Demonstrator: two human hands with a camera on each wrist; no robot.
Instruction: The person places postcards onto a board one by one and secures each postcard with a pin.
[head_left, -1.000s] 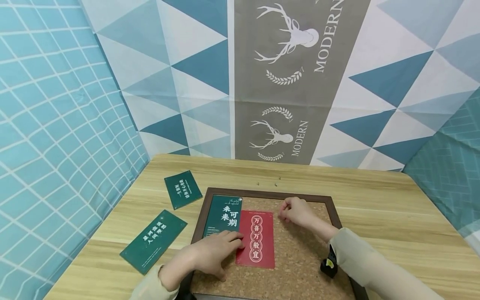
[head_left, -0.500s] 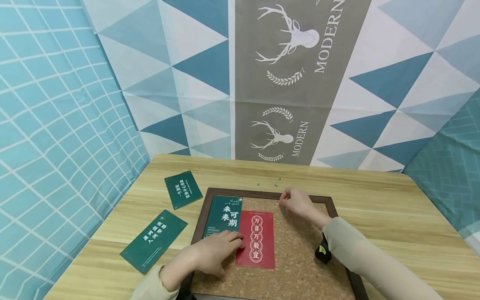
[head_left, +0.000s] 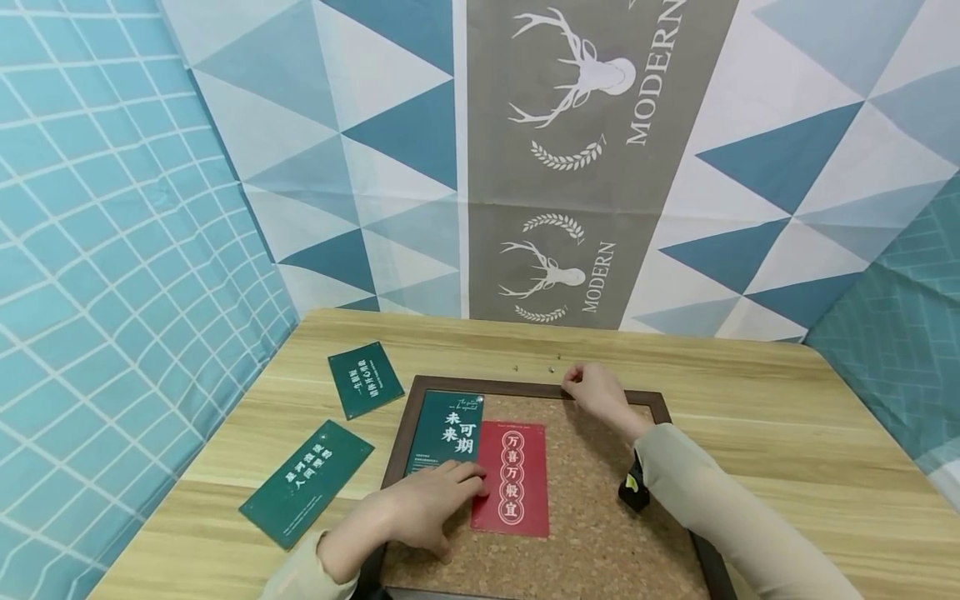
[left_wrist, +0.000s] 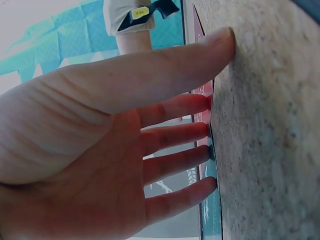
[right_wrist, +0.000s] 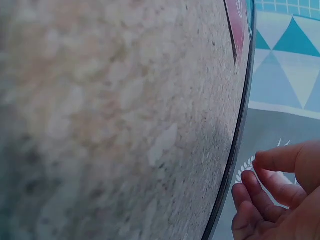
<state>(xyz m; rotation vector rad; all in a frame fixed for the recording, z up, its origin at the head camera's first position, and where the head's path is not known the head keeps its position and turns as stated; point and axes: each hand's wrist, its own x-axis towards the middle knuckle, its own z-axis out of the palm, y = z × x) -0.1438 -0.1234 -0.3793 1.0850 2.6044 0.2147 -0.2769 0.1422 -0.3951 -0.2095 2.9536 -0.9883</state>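
My left hand rests on the corkboard, its fingertips pressing the red card and the green card beside it. Those fingers are spread and straight in the left wrist view, the thumb on the cork. Over the board's far frame edge, my right hand hovers close to several small metal pins on the table. In the right wrist view its fingers are loosely bent, and nothing shows between thumb and forefinger. A small pin sits at the green card's top right corner.
Two more green cards lie on the wooden table left of the board, one farther card and one nearer card. The board has a raised dark wooden frame. A patterned cloth hangs behind the table.
My right hand has moved away from me, from over the cork to beyond the far frame edge, towards the pins. The left hand and the cards have stayed put.
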